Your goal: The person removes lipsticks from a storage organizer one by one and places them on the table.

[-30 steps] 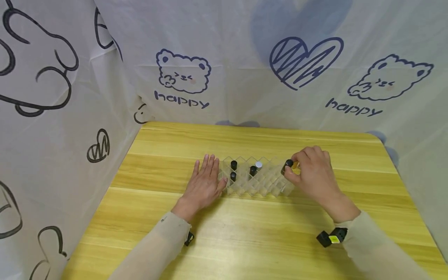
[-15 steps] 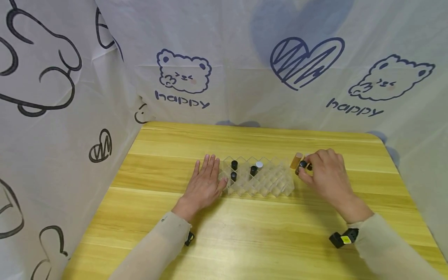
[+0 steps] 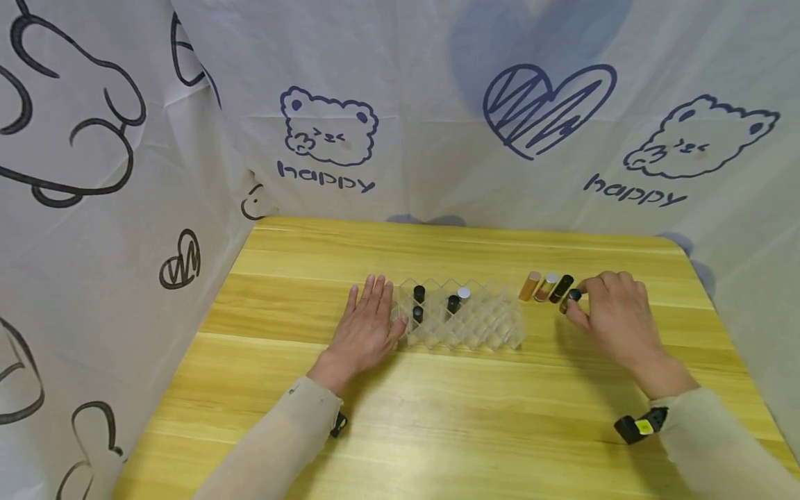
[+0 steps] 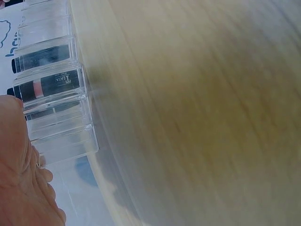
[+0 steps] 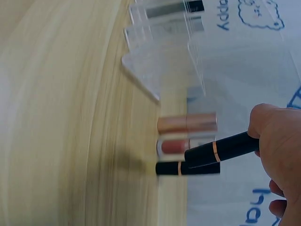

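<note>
In the head view my right hand [image 3: 619,316] pinches a black lipstick tube [image 5: 230,147] with a gold band, at the right end of a row of upright tubes. Its lower end is tilted and off the table in the right wrist view. My left hand [image 3: 365,326] lies with straight fingers against the left end of a clear organizer [image 3: 481,330] with diamond-shaped cells. Inside it stand black-capped tubes [image 3: 419,294] and a white-capped tube [image 3: 463,294]. One tube seen through the left wrist view has a pink band [image 4: 38,88].
Right of the organizer stand a rose-gold tube [image 3: 530,286], a lip gloss with a silver cap [image 3: 546,287] and a black tube [image 3: 562,289]. All are on the wooden table [image 3: 437,430]. Printed white cloth [image 3: 425,139] hangs behind and at the sides.
My right hand has moved right with the black lipstick tube, from the organizer's right end past the standing row, which has come into view. The left hand has stayed in place.
</note>
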{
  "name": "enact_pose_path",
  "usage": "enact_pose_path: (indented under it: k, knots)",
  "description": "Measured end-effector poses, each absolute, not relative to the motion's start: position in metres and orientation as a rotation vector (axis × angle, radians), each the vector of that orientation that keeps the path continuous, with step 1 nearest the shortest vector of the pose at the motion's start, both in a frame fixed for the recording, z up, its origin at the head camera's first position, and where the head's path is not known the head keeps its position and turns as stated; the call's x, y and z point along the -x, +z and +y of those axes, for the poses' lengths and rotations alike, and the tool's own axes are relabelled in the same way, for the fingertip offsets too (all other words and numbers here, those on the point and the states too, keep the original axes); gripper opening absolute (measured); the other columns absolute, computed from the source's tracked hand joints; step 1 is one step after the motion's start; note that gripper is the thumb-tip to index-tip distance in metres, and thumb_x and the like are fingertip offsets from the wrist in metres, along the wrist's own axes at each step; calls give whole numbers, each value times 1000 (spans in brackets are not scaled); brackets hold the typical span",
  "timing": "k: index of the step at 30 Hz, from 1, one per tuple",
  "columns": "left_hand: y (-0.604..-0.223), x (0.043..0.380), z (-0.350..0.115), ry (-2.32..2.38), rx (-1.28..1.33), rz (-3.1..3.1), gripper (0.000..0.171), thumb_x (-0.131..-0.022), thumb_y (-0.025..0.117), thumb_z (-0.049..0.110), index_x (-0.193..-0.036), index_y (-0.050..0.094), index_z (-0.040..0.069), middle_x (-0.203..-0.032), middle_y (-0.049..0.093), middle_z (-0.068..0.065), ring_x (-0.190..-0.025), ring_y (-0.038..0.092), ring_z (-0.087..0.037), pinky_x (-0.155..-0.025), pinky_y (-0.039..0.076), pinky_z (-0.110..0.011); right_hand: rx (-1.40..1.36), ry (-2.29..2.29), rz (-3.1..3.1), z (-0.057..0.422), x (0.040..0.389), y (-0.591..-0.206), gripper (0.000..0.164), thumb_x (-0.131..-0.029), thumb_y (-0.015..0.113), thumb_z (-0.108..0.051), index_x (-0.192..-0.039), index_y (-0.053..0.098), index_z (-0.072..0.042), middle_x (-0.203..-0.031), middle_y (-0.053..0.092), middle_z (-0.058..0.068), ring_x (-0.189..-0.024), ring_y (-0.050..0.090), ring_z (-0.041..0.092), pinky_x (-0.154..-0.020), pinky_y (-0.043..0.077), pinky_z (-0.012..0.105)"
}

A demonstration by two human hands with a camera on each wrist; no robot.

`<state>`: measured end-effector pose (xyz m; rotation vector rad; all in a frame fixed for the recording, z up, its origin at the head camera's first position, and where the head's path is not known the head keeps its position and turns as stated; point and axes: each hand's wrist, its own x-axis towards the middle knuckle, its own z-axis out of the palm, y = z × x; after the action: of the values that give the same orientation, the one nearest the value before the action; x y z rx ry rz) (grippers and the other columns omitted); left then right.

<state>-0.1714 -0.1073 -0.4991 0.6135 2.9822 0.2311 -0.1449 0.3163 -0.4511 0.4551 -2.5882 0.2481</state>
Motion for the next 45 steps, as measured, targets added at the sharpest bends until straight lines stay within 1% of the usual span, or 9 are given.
enact_pose_path:
  k: [5,9,16,22,26,31,35,45]
  knots:
    - [-499,172,-108,240,-606,2978,78,-113,19,55,-169,8,2,-178,7,-17,-164,-5,-30,-133,-4,-53,-411,256,-2607,330,149,-455,30,-87,77,-17,-99,69,9,-93,65,26,-86,54,46,-69,39,54]
    - [-499,172,-108,246,-604,2979,77,-114,20,55,-169,8,2,-178,8,-18,-164,-4,-30,-133,-3,-53,-374,258,-2626,338,154,-461,29,-90,75,-15,-102,69,11,-95,65,29,-86,54,46,-68,37,54]
    - [-499,172,-108,243,-603,2974,78,-113,19,56,-169,7,3,-178,7,-17,-165,-5,-30,-134,-1,-54,-321,263,-2667,343,163,-468,28,-94,74,-14,-105,69,11,-97,63,29,-87,52,46,-69,35,52]
    - [-501,172,-108,241,-608,2979,78,-113,20,56,-169,7,3,-178,8,-18,-165,-5,-31,-134,0,-55,-272,289,-2716,345,169,-473,29,-98,70,-15,-108,68,12,-101,62,30,-93,52,48,-73,38,56]
    - [-500,172,-108,236,-609,2971,78,-113,17,57,-169,5,3,-178,6,-17,-164,-6,-30,-134,1,-55,-248,305,-2745,348,173,-476,29,-99,67,-15,-109,67,12,-102,62,31,-94,51,49,-74,38,57]
    - [-500,172,-107,251,-604,2964,79,-113,18,57,-169,6,3,-178,5,-17,-164,-7,-29,-133,-3,-53,-217,328,-2784,351,176,-480,30,-100,65,-16,-110,67,12,-104,61,32,-95,49,49,-75,37,58]
    - [-499,172,-108,254,-601,2964,79,-113,18,58,-169,6,3,-178,5,-16,-164,-8,-29,-133,-6,-52,-203,331,-2799,352,177,-482,30,-100,64,-16,-111,67,12,-104,61,32,-96,50,49,-75,37,57]
    - [-500,172,-108,253,-591,2961,80,-112,17,58,-169,4,5,-178,5,-16,-164,-8,-29,-133,-6,-52,-209,325,-2805,353,180,-484,31,-101,65,-16,-113,67,13,-105,61,32,-96,50,49,-75,38,59]
